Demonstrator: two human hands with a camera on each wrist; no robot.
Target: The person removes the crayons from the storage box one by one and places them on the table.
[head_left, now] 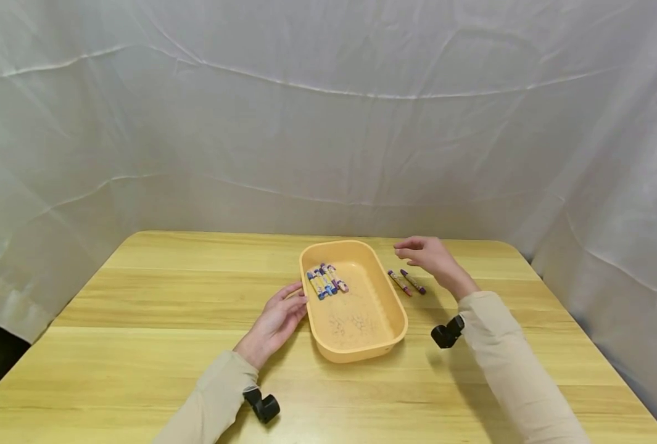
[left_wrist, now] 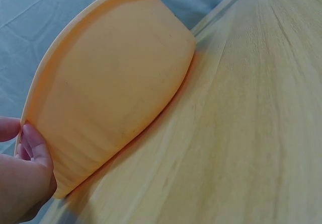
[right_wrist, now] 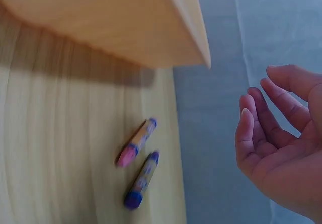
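One wooden table [head_left: 139, 320] carries an orange tray [head_left: 386, 308]. I see my left hand [head_left: 275, 320] resting relaxed against its left rim, right hand [head_left: 430, 259] hovering loose, holding nothing, over two crayons [head_left: 406, 282] just right of the tray; more crayons [head_left: 326, 280] lie inside.

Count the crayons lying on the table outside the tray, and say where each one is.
2: a pink-tipped crayon nearer the tray, a purple-tipped crayon beside it, both below the right hand. None seem hidden.

Your two bare hands, long beige sleeves [head_left: 506, 345], a small black camera [head_left: 446, 333] behind each wrist.
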